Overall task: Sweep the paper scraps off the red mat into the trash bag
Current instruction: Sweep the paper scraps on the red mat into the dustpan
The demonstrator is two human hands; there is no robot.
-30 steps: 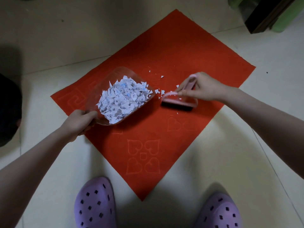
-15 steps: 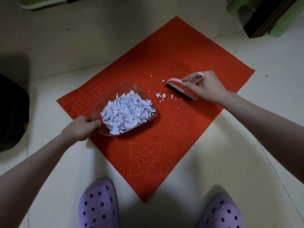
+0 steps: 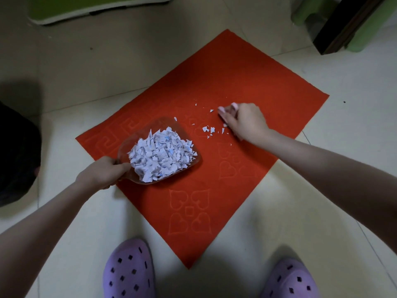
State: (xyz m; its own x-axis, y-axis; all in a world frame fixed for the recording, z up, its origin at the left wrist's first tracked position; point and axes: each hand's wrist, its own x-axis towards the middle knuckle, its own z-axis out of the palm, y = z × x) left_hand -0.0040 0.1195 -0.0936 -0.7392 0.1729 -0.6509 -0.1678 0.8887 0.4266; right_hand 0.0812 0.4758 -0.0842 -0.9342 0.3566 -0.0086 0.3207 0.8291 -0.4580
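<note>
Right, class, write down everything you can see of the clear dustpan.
The dustpan is a see-through, plastic-looking scoop with a rounded rim; the red mat shows through its walls. It appears to rest on the mat, wide end toward the mat's middle, heaped with white paper scraps. The left hand grips its handle end near the mat's edge.

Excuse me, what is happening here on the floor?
A person is sweeping cut paper off a red mat. The left hand holds a clear dustpan on the mat, heaped with scraps. The right hand grips a small pink brush next to a few loose bits lying on the mat. The dustpan is not yet emptied.
</note>
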